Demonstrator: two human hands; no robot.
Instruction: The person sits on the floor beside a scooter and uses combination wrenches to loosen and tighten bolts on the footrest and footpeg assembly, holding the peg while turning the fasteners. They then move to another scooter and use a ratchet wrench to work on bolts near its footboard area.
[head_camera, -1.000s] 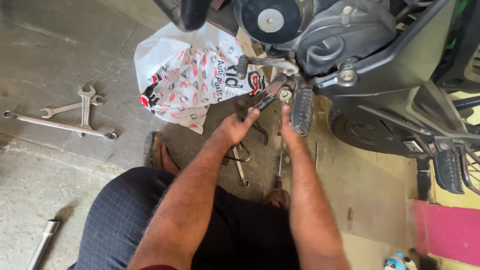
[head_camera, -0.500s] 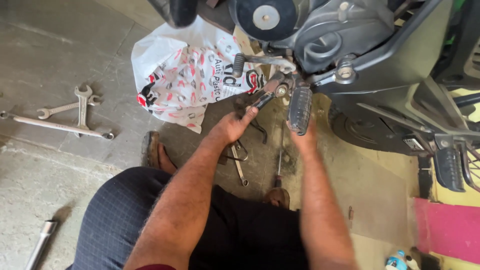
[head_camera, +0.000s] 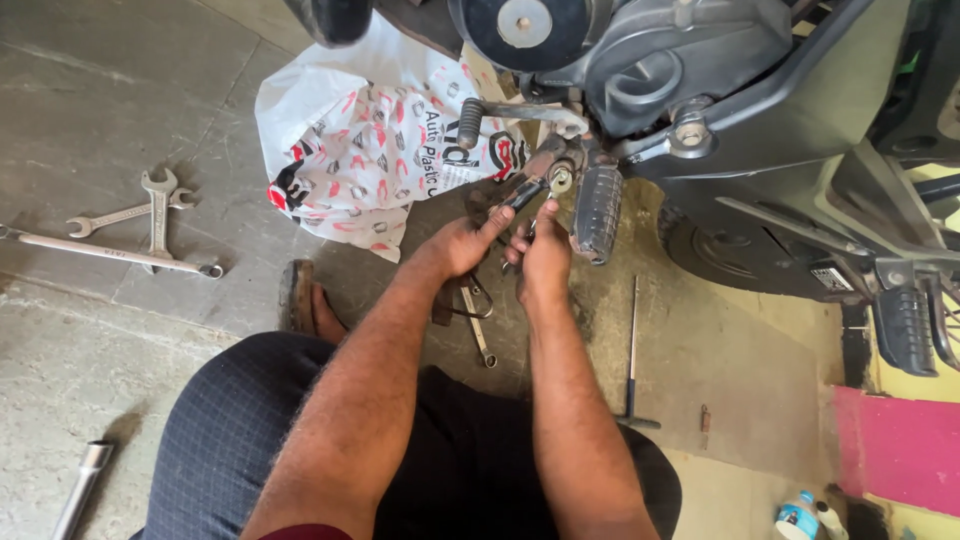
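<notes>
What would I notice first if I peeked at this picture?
Two hands, the left hand and right hand, meet at a motorcycle footpeg in the middle, the left gripping pliers. Behind them lies a red-and-white plastic bag, and spanners rest on the concrete floor at left.

Ribbed rubber footpeg (head_camera: 597, 212), glossy plastic bag (head_camera: 370, 150), rough concrete floor (head_camera: 110, 110)

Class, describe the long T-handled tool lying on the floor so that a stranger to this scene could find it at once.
Start at the motorcycle and drop to its ribbed black footpeg by the right hand. On the concrete floor just right of that forearm lies the T-handle tool, a thin dark rod ending in a short crossbar. Unlike the shiny spanners far left, it is dark and lies alone.
</notes>
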